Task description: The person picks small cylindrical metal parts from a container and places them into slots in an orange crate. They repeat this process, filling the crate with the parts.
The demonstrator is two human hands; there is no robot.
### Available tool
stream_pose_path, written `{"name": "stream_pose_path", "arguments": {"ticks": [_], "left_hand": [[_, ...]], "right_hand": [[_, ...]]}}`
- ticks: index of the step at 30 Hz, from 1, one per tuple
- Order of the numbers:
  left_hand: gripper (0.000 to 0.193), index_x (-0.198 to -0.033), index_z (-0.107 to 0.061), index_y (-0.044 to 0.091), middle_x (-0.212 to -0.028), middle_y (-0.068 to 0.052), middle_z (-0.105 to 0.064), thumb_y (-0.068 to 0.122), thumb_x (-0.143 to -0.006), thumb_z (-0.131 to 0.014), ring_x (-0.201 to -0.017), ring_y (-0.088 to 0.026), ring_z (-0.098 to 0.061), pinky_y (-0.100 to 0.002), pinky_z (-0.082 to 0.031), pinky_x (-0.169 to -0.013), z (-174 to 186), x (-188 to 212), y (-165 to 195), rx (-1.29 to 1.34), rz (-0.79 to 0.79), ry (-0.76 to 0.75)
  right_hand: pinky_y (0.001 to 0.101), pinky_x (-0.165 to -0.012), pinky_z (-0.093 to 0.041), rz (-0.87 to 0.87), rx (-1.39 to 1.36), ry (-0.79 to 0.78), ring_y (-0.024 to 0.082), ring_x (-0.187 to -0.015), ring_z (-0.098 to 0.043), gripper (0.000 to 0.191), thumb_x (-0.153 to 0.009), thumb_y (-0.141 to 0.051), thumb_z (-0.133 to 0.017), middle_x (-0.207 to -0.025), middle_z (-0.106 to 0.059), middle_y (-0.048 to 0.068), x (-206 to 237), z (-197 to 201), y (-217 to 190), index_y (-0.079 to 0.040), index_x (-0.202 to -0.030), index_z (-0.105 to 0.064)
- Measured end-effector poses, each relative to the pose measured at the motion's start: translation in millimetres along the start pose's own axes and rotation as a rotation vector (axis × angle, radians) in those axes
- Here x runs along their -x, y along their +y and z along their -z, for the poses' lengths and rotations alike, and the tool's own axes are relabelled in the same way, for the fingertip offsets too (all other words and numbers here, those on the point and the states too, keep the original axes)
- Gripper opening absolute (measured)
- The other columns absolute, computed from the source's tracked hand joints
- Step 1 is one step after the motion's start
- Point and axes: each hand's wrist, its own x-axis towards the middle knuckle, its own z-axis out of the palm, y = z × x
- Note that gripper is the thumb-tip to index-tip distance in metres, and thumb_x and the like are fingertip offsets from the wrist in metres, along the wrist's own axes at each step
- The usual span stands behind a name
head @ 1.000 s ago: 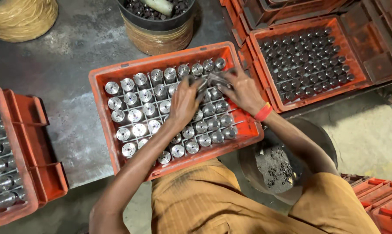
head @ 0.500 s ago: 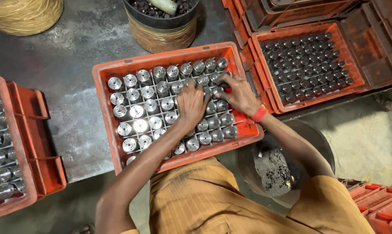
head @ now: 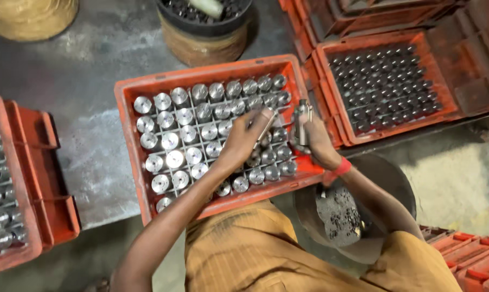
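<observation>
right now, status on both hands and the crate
Left hand lifting one metal cylinder. Right hand holding another cylinder upright. Orange crate of cylinders below. Nothing blocking.

One head-worn camera looks almost straight down from above the person's shoulders, fairly close to the floor work. An orange crate of metal cylinders fills the centre; neighbouring crates are cut by the edges.

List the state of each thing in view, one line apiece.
Left hand: grip closed on a shiny metal cylinder, lifted and tilted.
Right hand: grip closed on a second metal cylinder, held upright.
Middle orange plastic crate: nearly full of upright cylinders.
Right orange crate: filled with darker pieces.
Round metal pan: holds a grey heap.
</observation>
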Motion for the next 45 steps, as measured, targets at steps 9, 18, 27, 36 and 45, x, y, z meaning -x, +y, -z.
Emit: {"name": "stream_pose_path", "arguments": {"ticks": [9,18,27,36,45], "left_hand": [[0.046,-0.123,-0.067,0.003,-0.118,-0.025,-0.066,-0.005,-0.078,-0.067,-0.095,-0.041,-0.070,-0.044,-0.059,-0.079,1.2,4.4,-32.8,-0.773,-0.854,0.294],[0.038,-0.106,-0.069,0.000,-0.103,-0.024,-0.061,0.030,-0.084,-0.077,-0.080,-0.040,-0.068,-0.049,-0.055,-0.051,-24.0,4.8,-59.8,-1.010,-0.410,0.249],[0.036,-0.091,-0.079,0.002,-0.094,-0.016,-0.068,0.038,-0.087,-0.079,-0.074,-0.027,-0.067,-0.044,-0.055,-0.056,-4.7,-7.5,-41.4,-0.863,-0.530,0.229],[0.065,-0.096,-0.074,0.005,-0.068,-0.013,-0.066,0.065,-0.096,-0.049,-0.057,-0.027,-0.060,-0.041,-0.049,-0.056,-9.8,25.7,2.2,0.527,0.202,-0.047],[0.066,-0.111,-0.072,-0.002,-0.082,-0.026,-0.072,0.061,-0.092,-0.061,-0.079,-0.041,-0.073,-0.049,-0.054,-0.073,1.4,39.2,-5.8,-0.460,-0.178,0.159]], "right_hand": [[0.0382,-0.082,-0.060,0.512,0.736,0.059,0.031,-0.099,-0.074,0.024,-0.101,-0.015,-0.070,-0.117,-0.073,0.018,8.3,2.1,-7.6,-0.005,-0.123,-0.070],[0.0463,-0.083,-0.054,0.347,0.887,-0.167,0.037,-0.092,-0.070,0.029,-0.089,-0.021,-0.079,-0.102,-0.076,0.018,10.6,-1.4,3.3,-0.002,-0.111,-0.073],[0.0425,-0.078,-0.054,0.294,0.711,-0.133,0.029,-0.087,-0.068,0.019,-0.090,-0.017,-0.080,-0.095,-0.074,0.015,4.3,9.5,-14.5,-0.004,-0.102,-0.074],[0.0329,-0.084,-0.059,0.397,0.563,0.103,0.018,-0.096,-0.073,0.021,-0.098,-0.012,-0.073,-0.111,-0.077,0.011,7.4,32.1,-60.2,-0.003,-0.117,-0.074],[0.0441,-0.083,-0.053,0.350,0.966,-0.293,0.031,-0.091,-0.068,0.029,-0.092,-0.025,-0.080,-0.096,-0.077,0.016,1.7,-5.9,-4.3,-0.004,-0.111,-0.075]]}}
